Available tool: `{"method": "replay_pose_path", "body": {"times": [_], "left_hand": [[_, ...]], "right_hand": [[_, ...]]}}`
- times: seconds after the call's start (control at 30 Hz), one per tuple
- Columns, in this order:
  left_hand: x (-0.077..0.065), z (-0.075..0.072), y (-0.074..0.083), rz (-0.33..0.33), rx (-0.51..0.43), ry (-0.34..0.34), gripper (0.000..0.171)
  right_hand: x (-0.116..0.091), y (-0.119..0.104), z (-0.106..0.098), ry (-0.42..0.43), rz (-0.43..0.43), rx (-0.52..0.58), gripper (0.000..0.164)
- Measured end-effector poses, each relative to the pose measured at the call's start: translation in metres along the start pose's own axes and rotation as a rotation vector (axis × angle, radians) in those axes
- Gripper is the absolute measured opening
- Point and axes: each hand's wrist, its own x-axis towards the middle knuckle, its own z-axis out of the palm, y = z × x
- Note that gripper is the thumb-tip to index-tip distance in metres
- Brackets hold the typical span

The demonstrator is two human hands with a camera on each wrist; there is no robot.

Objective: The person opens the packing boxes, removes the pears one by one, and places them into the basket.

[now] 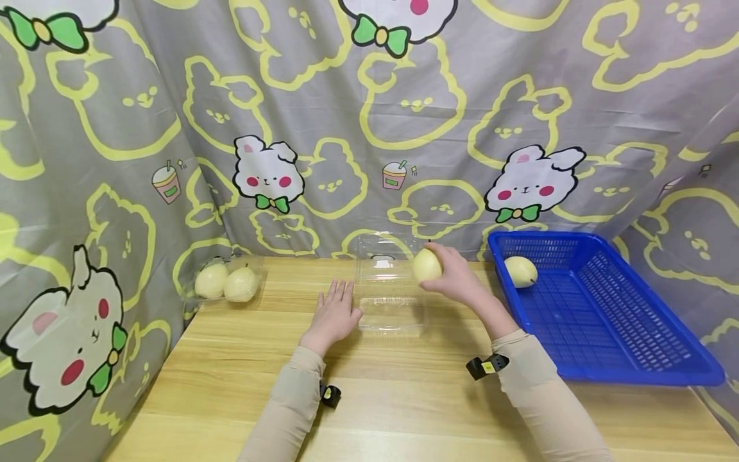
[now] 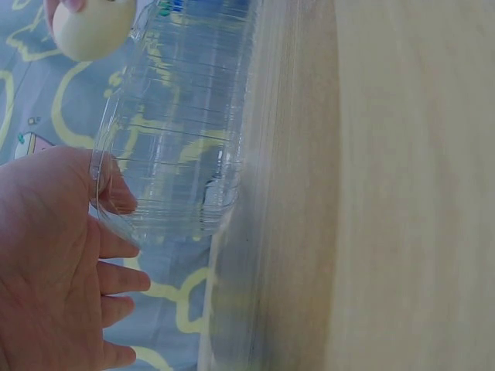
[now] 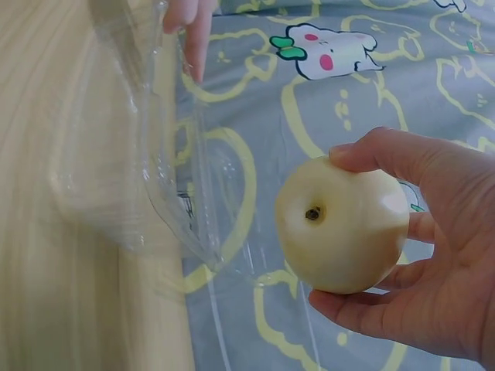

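Observation:
My right hand holds a pale yellow pear above the right side of a clear plastic clamshell box. In the right wrist view, thumb and fingers curl round the pear, whose dark blossom end or stem hollow faces the camera. The box stands on the table with its lid raised at the back. At its left side is my left hand, fingers straight and spread. The left wrist view shows that thumb against the box's edge; whether it presses there I cannot tell.
To the right stands a blue plastic basket with one pear in its back left corner. Another clear box with two pears sits at the table's back left. A patterned curtain hangs behind the wooden table.

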Motion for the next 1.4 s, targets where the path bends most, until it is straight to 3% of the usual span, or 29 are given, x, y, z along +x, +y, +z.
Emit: {"method": "replay_pose_path", "body": {"times": [0.57, 1.4], "left_hand": [[-0.001, -0.002, 0.000, -0.002, -0.009, -0.004, 0.068], [-0.001, 0.000, 0.003, -0.006, -0.030, -0.016, 0.068]], "right_hand": [[0.000, 0.004, -0.032, 0.008, 0.008, -0.055, 0.084], [-0.003, 0.032, -0.078, 0.033, 0.029, -0.126, 0.083]]}}
